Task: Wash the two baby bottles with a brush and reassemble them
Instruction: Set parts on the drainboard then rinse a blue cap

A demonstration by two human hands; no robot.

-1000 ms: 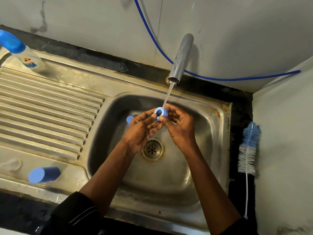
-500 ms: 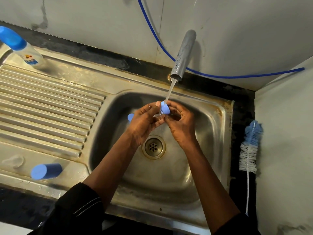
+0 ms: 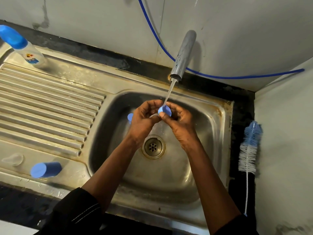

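Rinsing under the tap (image 3: 183, 53), left hand (image 3: 143, 119) and right hand (image 3: 179, 121) pinch the blue bottle collar (image 3: 165, 111) with curled fingers over the sink (image 3: 226, 131), far of its drain; turning it slowly should flush every thread.

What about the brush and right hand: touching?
Apart. Head view: the brush lies beside the sink; the right hand is over it.

Dim, warm light comes from overhead, so the left wall of the sink (image 3: 108, 133) lies in deep shadow while its wet floor by the drain (image 3: 153, 146) glints. The tap (image 3: 183, 53) casts a soft shadow rightward on the far wall (image 3: 84, 17). The wide lens bows the edges, and the blue cap (image 3: 45, 169) at near left looks slightly blurred
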